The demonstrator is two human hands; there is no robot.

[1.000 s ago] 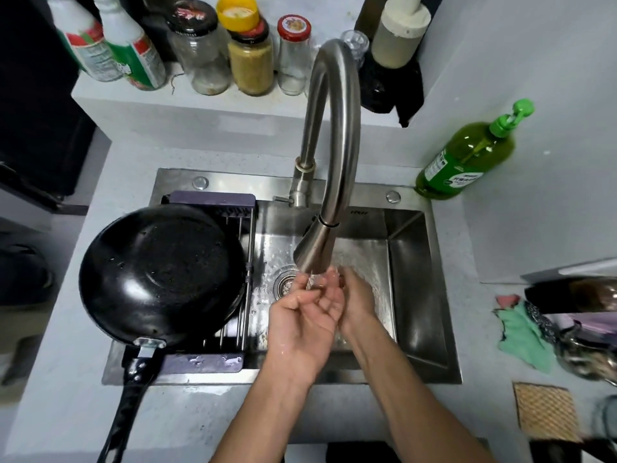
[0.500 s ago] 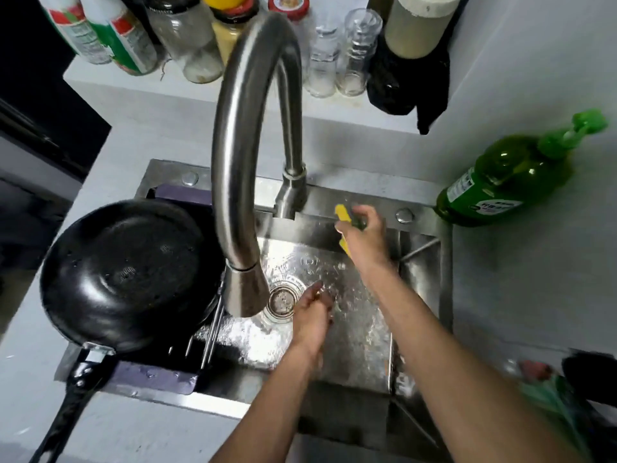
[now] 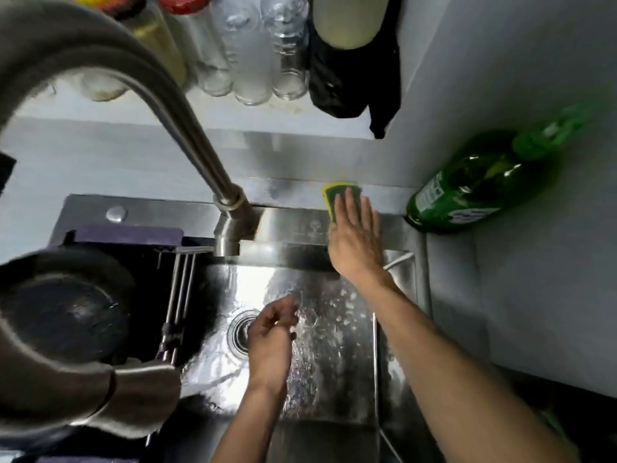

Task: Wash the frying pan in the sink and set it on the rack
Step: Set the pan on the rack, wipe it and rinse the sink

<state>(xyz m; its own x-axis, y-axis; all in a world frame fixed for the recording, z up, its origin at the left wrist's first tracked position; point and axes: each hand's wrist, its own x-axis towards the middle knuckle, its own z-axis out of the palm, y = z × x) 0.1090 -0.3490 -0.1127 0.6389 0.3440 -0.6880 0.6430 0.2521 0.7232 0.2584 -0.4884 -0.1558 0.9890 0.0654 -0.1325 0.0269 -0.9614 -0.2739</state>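
The black frying pan (image 3: 63, 309) lies on the rack (image 3: 180, 289) over the left half of the steel sink (image 3: 334, 329), partly hidden by the faucet spout. My right hand (image 3: 355, 235) lies flat with straight fingers on a yellow-green sponge (image 3: 334, 195) at the sink's back rim. My left hand (image 3: 270, 332) hangs over the basin near the drain (image 3: 238, 330), fingers loosely curled and holding nothing. The basin floor is wet.
The curved steel faucet (image 3: 187, 138) arches close to the camera, its head (image 3: 133, 396) at lower left. A green dish-soap bottle (image 3: 474, 185) leans in the right corner. Glass jars (image 3: 250, 55) and a dark cloth (image 3: 350, 78) line the back shelf.
My hands parted from under the tap. The right hand carried the sponge to the back rim and now lies flat on it. The left stayed over the basin. The camera moved closer.
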